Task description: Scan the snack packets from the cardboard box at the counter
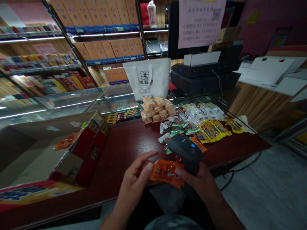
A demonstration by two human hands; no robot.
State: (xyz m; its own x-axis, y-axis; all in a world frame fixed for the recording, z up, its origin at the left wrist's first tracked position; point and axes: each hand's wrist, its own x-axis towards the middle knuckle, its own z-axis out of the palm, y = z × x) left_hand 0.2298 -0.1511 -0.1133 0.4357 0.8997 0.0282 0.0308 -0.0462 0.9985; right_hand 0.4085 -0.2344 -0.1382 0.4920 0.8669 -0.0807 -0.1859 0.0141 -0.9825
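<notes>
An orange snack packet (167, 172) is held over the front edge of the brown counter. My left hand (137, 176) pinches its left edge between thumb and fingers, with the index finger stretched out. My right hand (200, 179) grips the dark handheld barcode scanner (185, 149), whose blue light is on. The right thumb also presses on the packet's right end. Just beyond the scanner's head lie green-and-white snack packets (174, 127), yellow-edged packets (211, 130) and another orange packet (198, 144). The right fingers around the scanner's handle are mostly hidden.
An open cardboard box (82, 153) with orange packets (66, 141) inside stands left on the counter (120, 150). Wrapped tan snacks (157, 110) are piled before a white bag (148, 78). A dark machine (203, 73) stands behind. A cable (249, 164) hangs at the right.
</notes>
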